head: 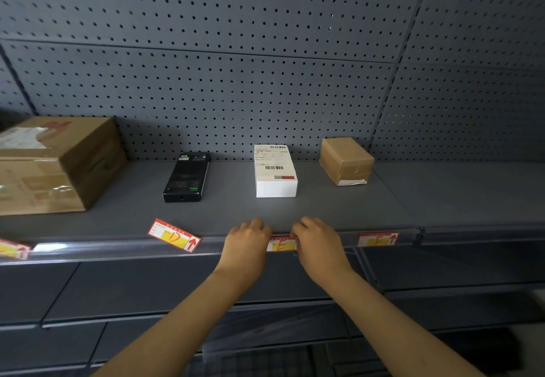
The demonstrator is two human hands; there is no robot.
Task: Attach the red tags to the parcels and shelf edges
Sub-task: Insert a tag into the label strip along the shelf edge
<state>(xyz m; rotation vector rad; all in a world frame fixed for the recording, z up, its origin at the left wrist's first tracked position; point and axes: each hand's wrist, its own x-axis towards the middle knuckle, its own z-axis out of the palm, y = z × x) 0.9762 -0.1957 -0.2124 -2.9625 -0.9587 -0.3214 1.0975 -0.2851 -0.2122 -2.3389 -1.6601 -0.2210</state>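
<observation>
1. Matte grey metal shelf [324, 199] backed by perforated pegboard [236, 81].
2. Left hand [247, 239] and right hand [317, 242], fingers curled, pinch a rectangular red-and-yellow paper tag [281, 244] at the glossy shelf-edge strip [118, 251].

Grey pegboard wall [236, 87] behind; lower shelf tiers [147, 288] beneath.

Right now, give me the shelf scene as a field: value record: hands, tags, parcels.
left hand: fingers curled at left end of the E tag
right hand: fingers curled at its right end
E tag: in the shelf edge strip, between the hands
D tag: tilted, lying over the shelf edge, not seated
F tag: seated in the strip, right
far-left tag: partly cut off by frame
parcels, left to right: large brown box, black box, white box, small brown box
</observation>
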